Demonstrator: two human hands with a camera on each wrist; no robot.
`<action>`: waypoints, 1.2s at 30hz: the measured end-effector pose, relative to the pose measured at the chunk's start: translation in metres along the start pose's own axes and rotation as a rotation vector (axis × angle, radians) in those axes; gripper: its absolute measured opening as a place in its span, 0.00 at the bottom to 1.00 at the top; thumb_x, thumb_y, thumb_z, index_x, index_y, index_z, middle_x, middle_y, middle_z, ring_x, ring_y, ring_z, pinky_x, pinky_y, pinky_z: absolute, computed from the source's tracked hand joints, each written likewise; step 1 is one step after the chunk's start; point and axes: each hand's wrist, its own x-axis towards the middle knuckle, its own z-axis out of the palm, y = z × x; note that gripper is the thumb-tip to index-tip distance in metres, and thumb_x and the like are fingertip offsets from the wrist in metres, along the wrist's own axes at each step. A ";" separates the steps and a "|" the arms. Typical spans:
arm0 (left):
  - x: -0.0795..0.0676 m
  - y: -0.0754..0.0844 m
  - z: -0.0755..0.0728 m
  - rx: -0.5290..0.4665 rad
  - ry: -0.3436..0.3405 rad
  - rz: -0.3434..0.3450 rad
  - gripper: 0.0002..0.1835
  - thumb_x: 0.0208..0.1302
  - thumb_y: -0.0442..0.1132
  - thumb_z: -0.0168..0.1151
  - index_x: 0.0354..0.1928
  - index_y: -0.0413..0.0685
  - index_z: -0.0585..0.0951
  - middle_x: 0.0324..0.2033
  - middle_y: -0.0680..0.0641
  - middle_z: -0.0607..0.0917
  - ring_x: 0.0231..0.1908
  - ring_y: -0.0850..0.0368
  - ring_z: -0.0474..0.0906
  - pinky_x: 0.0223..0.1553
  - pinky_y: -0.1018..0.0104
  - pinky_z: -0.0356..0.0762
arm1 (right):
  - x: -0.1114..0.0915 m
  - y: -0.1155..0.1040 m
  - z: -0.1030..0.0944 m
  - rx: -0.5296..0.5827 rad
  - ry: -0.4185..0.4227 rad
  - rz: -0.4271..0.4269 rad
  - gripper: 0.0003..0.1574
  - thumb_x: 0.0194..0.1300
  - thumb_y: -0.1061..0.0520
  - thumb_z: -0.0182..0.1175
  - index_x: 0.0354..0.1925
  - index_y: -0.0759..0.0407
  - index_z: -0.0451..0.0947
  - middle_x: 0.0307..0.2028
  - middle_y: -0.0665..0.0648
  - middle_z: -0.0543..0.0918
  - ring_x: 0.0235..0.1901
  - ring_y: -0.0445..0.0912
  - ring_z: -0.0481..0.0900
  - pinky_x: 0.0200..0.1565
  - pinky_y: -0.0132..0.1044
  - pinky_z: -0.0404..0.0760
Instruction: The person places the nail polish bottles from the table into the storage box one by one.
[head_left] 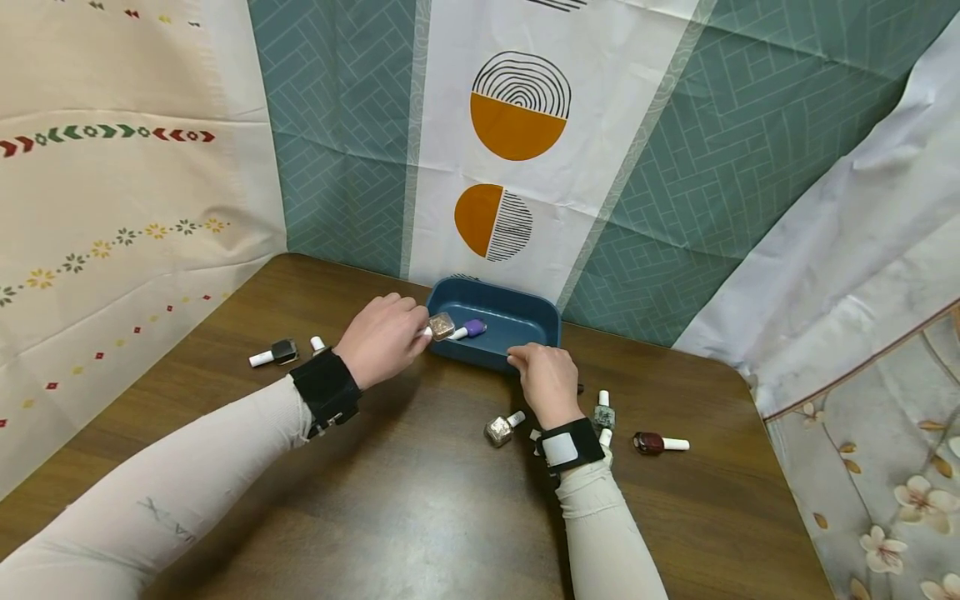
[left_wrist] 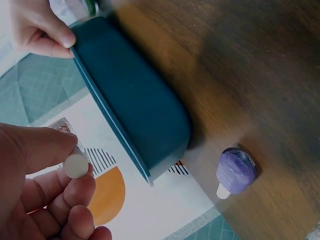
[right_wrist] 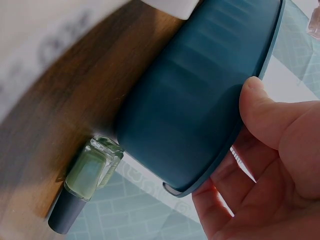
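My left hand point(head_left: 384, 340) pinches a nail polish bottle point(head_left: 442, 326) by its white cap point(left_wrist: 76, 165). Its square body, with brown-gold glitter, is over the left end of a dark blue plastic bin point(head_left: 491, 360). Inside that bin lies a purple nail polish bottle point(head_left: 474, 327) with a white cap. My right hand point(head_left: 546, 379) grips the bin's rim at its near right, thumb on the outer wall and fingers over the edge. A green nail polish bottle point(right_wrist: 90, 172) with a black cap lies beside the bin in the right wrist view.
On the wooden table point(head_left: 420, 500), a glittery silver bottle point(head_left: 498, 431), a dark red one point(head_left: 649, 442) and a speckled green one point(head_left: 603, 416) lie around my right wrist. A black bottle point(head_left: 284, 351) is at left. Patterned cloth point(head_left: 337, 167) hangs behind the bin.
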 end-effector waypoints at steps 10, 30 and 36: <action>0.009 0.003 0.002 0.015 0.011 0.010 0.08 0.59 0.45 0.61 0.27 0.50 0.77 0.21 0.52 0.74 0.26 0.54 0.68 0.30 0.63 0.64 | 0.000 0.000 0.001 0.010 0.006 0.003 0.10 0.61 0.49 0.61 0.41 0.44 0.85 0.35 0.48 0.87 0.34 0.49 0.84 0.38 0.45 0.80; 0.036 -0.002 0.016 0.043 0.004 -0.023 0.07 0.60 0.43 0.59 0.28 0.47 0.78 0.22 0.49 0.76 0.29 0.50 0.73 0.36 0.58 0.72 | 0.001 -0.001 -0.001 0.015 0.007 0.000 0.10 0.61 0.50 0.61 0.41 0.45 0.85 0.34 0.48 0.87 0.34 0.48 0.83 0.39 0.45 0.80; 0.044 -0.005 0.024 0.054 -0.006 -0.030 0.08 0.60 0.43 0.58 0.28 0.47 0.79 0.21 0.50 0.76 0.28 0.51 0.73 0.35 0.58 0.71 | 0.001 0.000 0.000 0.018 -0.001 0.010 0.09 0.61 0.50 0.62 0.41 0.44 0.85 0.34 0.48 0.88 0.35 0.47 0.84 0.39 0.44 0.80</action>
